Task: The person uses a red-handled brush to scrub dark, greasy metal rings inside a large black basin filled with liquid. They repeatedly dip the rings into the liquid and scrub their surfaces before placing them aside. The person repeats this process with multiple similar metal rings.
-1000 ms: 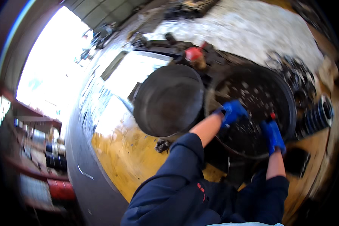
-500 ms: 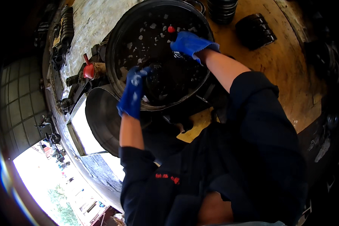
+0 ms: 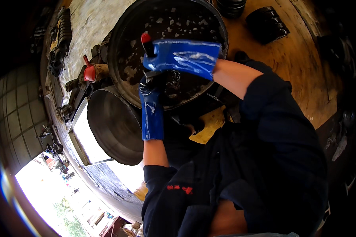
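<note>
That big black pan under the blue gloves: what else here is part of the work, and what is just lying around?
In use:
- big black pan, dirty inside
- red-handled tool, gripped by the right hand
- left hand, reaching into the pan beside the tool

Lying about:
- grey round pan, apart from both hands
- red-topped fitting
- black ribbed block on the wooden floor

Blue-gloved hands, right hand gripping red-tipped tool, dirty round pan

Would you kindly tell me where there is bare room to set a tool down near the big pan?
Bare wooden floor lies right of the big round pan, below the black block. Left of the pan, parts and a red funnel crowd it.
</note>
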The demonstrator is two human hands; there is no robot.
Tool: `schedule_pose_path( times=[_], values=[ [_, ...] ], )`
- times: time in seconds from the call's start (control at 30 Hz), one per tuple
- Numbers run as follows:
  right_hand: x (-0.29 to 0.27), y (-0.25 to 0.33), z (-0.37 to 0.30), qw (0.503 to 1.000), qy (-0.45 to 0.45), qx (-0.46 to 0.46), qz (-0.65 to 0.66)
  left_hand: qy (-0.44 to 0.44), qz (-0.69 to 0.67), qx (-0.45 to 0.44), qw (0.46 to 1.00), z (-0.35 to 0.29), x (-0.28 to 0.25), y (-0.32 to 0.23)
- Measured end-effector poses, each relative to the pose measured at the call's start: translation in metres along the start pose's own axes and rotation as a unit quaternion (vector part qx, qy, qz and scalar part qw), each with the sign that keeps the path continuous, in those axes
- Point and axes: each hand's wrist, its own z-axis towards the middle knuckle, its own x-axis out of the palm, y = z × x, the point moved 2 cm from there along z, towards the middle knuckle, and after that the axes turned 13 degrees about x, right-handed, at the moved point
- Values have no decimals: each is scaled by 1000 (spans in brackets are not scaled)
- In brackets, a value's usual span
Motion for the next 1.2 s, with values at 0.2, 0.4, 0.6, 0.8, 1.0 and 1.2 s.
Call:
schedule_pose_path(
  times=[0.2,0.4,0.6,0.8,1.0,1.2],
  values=[
    [-23,-55,32,981,-58,159,100,-66,13,-26,997,-21,18,-30],
    [-6,-89,22,957,-90,167,218,-96,21,-52,994,-13,7,-18],
    [-7,-89,31,981,-104,164,18,-92,-55,-142,984,6,-25,-9],
    [-11,-25,-9,948,-45,56,309,-182,-177,-171,952,-3,-38,12],
    [24,-9,-7,984,-9,28,176,39,36,-126,991,10,-55,28],
    [24,-76,38,972,-109,123,171,-115,-90,-159,976,-3,-23,-9]
  ],
)
